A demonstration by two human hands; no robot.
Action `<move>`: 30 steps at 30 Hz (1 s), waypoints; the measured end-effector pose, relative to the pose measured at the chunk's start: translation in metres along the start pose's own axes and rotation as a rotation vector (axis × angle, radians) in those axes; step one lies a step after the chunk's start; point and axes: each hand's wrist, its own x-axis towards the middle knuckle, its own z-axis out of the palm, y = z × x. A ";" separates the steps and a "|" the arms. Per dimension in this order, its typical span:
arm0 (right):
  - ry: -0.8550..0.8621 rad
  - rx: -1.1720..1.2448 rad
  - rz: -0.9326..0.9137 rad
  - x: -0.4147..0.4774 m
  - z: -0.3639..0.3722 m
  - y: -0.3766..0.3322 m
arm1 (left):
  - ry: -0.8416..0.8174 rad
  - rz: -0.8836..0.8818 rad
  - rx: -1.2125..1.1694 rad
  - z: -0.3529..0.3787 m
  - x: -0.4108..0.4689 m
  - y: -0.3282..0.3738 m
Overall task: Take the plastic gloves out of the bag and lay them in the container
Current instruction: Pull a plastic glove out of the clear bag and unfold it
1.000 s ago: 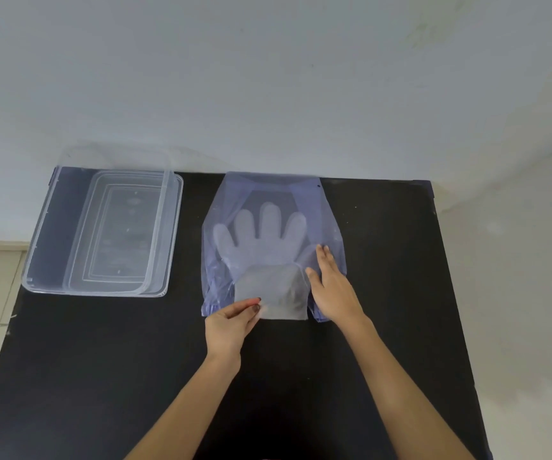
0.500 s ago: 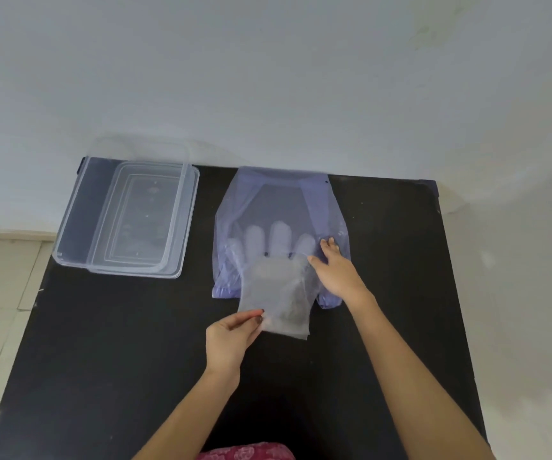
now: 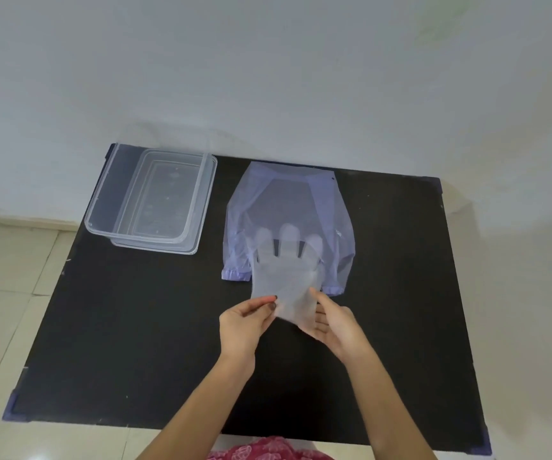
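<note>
A translucent plastic glove point(image 3: 284, 277) hangs half out of the pale purple bag point(image 3: 288, 207), its fingertips still inside the bag's open near end. My left hand point(image 3: 244, 323) pinches the glove's cuff on the left between thumb and fingers. My right hand point(image 3: 334, 323) holds the cuff's right side, with fingers under the film. The clear rectangular container point(image 3: 108, 207) lies at the table's far left, apart from both hands and with nothing in it.
The black table point(image 3: 135, 327) stands against a white wall. Tiled floor shows to the left, past the table's edge. A pink patterned garment is at the bottom edge of the view.
My left hand has drawn the glove toward me, further out of the bag. My right hand left the bag and took hold of the glove's cuff.
</note>
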 end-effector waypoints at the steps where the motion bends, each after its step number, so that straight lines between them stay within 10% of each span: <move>1: 0.012 0.106 -0.003 -0.002 0.001 0.003 | -0.007 0.001 0.007 -0.002 -0.003 -0.001; 7: 0.094 0.237 -0.050 -0.011 0.000 -0.002 | -0.020 0.088 0.236 -0.015 0.001 -0.006; 14: 0.179 0.090 -0.217 -0.018 -0.002 0.006 | -0.070 0.838 1.136 -0.035 0.066 0.023; 21: 0.179 0.076 -0.286 -0.044 -0.003 0.001 | -0.324 0.571 1.672 -0.025 0.134 0.036; 30: 0.142 0.174 -0.340 -0.086 -0.016 -0.012 | -0.252 0.506 1.283 -0.015 0.113 0.042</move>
